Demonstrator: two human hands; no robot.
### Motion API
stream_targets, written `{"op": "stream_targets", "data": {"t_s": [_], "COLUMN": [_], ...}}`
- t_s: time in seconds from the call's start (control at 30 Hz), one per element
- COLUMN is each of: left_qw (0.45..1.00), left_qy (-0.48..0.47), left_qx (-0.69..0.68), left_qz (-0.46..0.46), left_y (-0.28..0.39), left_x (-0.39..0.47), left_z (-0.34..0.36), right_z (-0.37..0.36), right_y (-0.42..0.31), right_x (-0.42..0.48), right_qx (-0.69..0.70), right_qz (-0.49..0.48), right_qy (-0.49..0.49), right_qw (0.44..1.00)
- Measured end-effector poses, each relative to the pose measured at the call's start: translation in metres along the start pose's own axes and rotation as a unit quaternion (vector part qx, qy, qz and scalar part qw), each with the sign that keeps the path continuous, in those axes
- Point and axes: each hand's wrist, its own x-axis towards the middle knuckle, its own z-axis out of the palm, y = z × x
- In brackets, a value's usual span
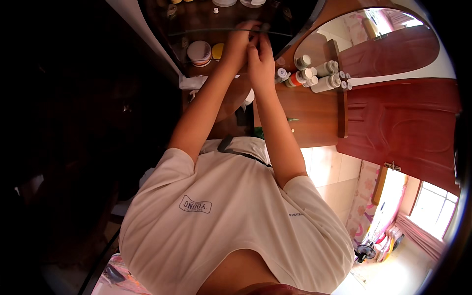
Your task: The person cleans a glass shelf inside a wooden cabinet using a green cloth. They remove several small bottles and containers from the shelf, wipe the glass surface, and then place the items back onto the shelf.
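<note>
Both arms reach to the top of the view, into a dark cabinet with glass shelves. My left hand [245, 35] and my right hand [261, 55] are close together at the edge of a glass shelf [206, 31]. Their fingertips are partly hidden in shadow, near a small dull object [264, 27] that I cannot make out. Whether either hand holds it cannot be told. Below the shelf, left of the hands, a white round jar [199, 52] stands beside a yellow-lidded container [218, 51]. A small white cap [216, 10] lies on the upper shelf.
Several white-capped bottles [324, 83] stand on the wooden dresser [309, 118] at right, before an oval mirror [383, 51]. A dark red door [402, 121] is beyond. A folded white item [192, 82] lies under the cabinet's left side.
</note>
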Motion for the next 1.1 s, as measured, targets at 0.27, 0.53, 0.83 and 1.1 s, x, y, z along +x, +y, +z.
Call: {"op": "stream_targets", "data": {"t_s": [0.27,0.53,0.83,1.1], "left_qw": [0.999,0.996,0.997,0.998], "left_qy": [0.004,-0.019,-0.024,0.004], "left_qx": [0.034,-0.027,0.009,0.024], "left_qz": [-0.022,-0.079,-0.069,-0.064], "left_y": [0.009,0.012,0.009,0.029], "left_x": [-0.003,0.001,0.003,-0.022], "left_z": [0.003,0.006,0.007,-0.002], "right_z": [0.001,0.0,-0.002,-0.011], "right_y": [0.009,-0.004,-0.001,-0.016], "right_x": [0.01,0.014,0.014,-0.011], "right_qx": [-0.007,0.034,0.042,0.092], "right_qz": [0.034,0.048,0.081,0.032], "right_qy": [0.0,0.042,0.031,-0.025], "right_qw": [0.999,0.997,0.995,0.995]}}
